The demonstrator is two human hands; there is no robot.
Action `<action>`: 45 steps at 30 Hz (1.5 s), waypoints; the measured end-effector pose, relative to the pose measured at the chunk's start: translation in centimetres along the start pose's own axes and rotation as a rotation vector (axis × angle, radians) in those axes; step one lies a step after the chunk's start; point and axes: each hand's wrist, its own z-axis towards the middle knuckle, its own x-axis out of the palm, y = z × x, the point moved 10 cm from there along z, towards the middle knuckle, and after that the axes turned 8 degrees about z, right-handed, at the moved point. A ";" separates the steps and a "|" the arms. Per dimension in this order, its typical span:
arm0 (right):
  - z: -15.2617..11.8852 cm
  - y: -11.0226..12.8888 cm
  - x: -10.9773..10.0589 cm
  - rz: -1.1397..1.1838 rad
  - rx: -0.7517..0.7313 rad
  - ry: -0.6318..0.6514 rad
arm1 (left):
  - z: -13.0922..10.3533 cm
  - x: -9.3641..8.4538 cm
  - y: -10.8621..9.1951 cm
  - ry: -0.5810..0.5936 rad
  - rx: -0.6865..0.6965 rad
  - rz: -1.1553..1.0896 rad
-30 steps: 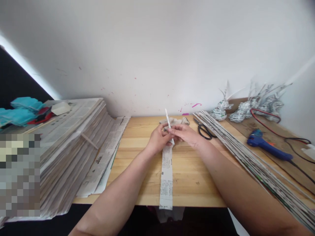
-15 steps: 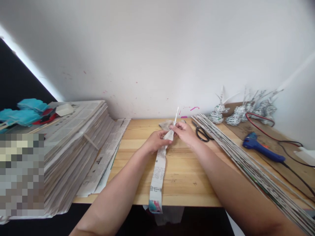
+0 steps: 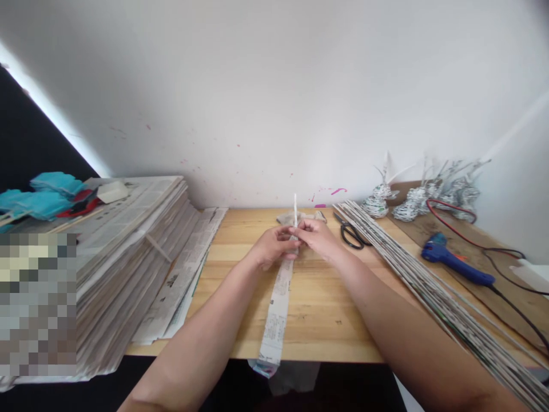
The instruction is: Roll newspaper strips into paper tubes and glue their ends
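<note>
A long strip of newspaper (image 3: 278,312) runs from between my hands toward me, its lower end hanging over the table's front edge. Its upper part is rolled into a thin white tube that points up toward the wall. My left hand (image 3: 278,246) is closed on the strip where it meets the rolled part. Just to the right, my right hand (image 3: 312,236) pinches the rolled tube, its fingertips meeting those of my left hand. Behind them a crumpled greyish cloth (image 3: 285,218) lies on the wooden table (image 3: 317,320).
Stacked newspapers (image 3: 141,229) stand at the left, with blue packets (image 3: 55,186) on top. To the right lie black scissors (image 3: 352,236), long paper rods (image 3: 412,274) and a blue glue gun (image 3: 458,265) on cardboard. Woven paper figures (image 3: 412,203) stand behind.
The rolled tube has swung left and now stands nearly upright. My right hand has shifted slightly left and down, closer to my left hand. The strip's lower end has turned.
</note>
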 end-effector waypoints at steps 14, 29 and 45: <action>-0.4 -1.6 1.3 0.281 0.209 0.311 | 0.0 1.5 1.8 0.219 -0.069 0.171; 0.3 -0.3 0.0 0.031 0.032 0.105 | 0.0 2.2 1.8 0.238 -0.021 0.229; -0.4 -1.9 1.1 0.237 0.242 0.280 | -0.7 2.9 1.5 0.335 -0.036 0.197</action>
